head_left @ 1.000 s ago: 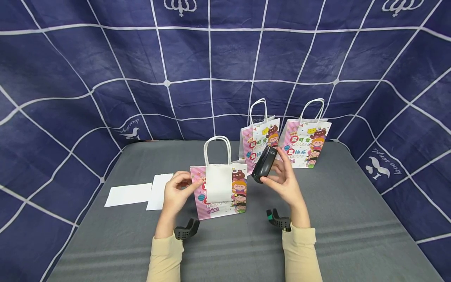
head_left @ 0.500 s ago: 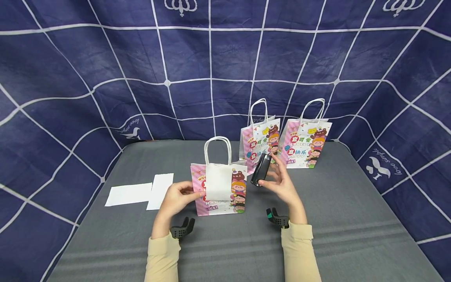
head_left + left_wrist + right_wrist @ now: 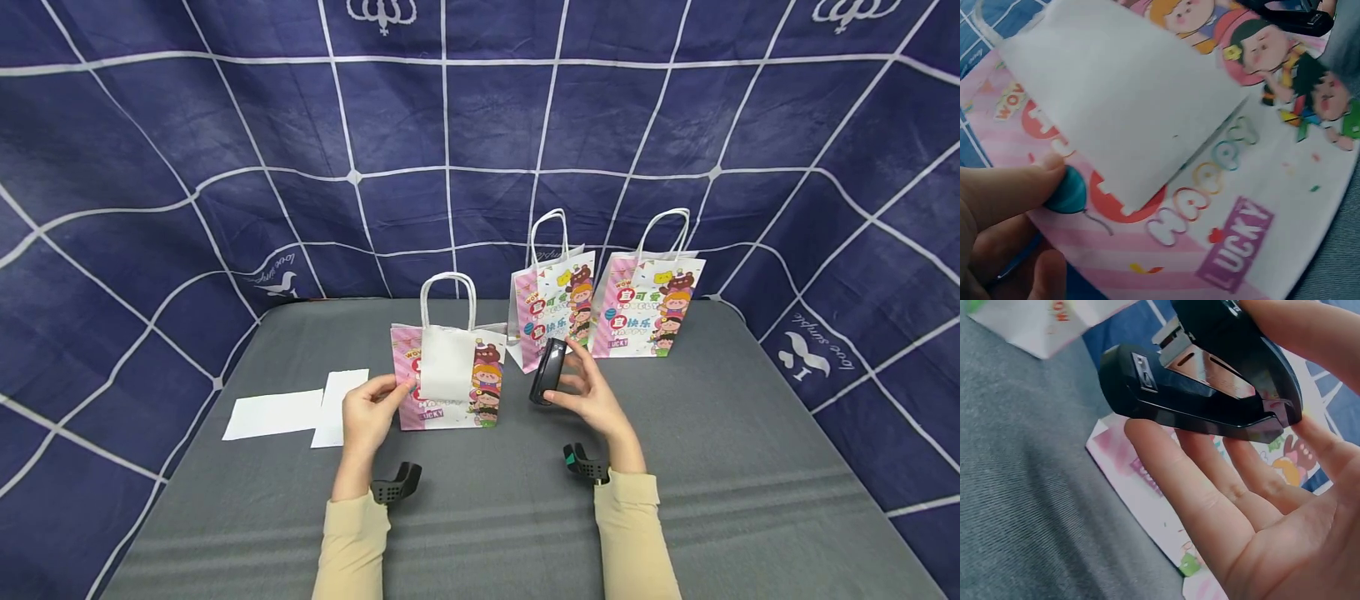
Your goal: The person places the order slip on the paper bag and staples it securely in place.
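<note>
My left hand pinches the left edge of a pink and white cartoon gift bag, thumb on its printed front. A white paper piece hangs down over the front of this bag, below its white rope handles. In the left wrist view the paper covers part of the printing. To the right of the bag, my right hand grips a black stapler between thumb and fingers. The right wrist view shows the stapler with its arms apart.
Two similar gift bags, one behind the stapler and another farther right, stand at the back. Two white paper strips, one sideways and one upright, lie left on the grey surface. Blue cloth surrounds it.
My left hand and the held bag have moved back and slightly left. My right hand has lowered the stapler and brought it slightly left, turning it more upright.
</note>
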A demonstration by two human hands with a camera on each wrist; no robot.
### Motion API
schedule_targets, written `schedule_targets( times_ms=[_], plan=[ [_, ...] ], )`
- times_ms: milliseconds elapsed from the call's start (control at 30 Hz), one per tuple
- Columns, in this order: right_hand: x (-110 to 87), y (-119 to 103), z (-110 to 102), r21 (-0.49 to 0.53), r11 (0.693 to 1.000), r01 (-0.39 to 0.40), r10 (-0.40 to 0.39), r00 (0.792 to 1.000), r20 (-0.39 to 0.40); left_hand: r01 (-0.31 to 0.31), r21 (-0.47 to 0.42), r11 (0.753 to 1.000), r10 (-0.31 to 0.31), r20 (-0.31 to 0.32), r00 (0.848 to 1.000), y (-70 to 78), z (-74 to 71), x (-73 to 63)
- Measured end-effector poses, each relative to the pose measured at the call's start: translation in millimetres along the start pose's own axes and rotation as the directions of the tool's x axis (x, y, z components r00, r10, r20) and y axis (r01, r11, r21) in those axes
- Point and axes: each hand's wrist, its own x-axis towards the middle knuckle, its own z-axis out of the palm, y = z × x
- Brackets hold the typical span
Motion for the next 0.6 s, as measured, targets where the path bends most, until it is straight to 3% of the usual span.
schedule_targets(
  times_ms=[67,300,433,600],
  plan=[
    [0.4,2.5,0.4,0.001,1.000,-0.023,0.022,1.000,0.017,0.008,-0.012,1.000,-0.009,-0.047,0.999,-2.7,2.4,1.0],
    [-3.4,-14.3,8.3,-0.058,0.994,-0.087,0.092,0.993,0.080,0.015,-0.006,1.000,-0.016,-0.195,0.981,-47.6,15.9,10.2],
    [-1.9,-7.3,9.9,-0.077,0.992,-0.100,0.108,0.989,0.101,0.015,-0.046,0.999,-0.026,-0.247,0.969,-51.7,22.6,13.4],
    [1.8,13.8,9.5,-0.070,0.988,-0.140,0.149,0.976,0.159,-0.048,-0.100,0.994,0.016,-0.294,0.956,-55.3,30.7,15.4]
  ],
)
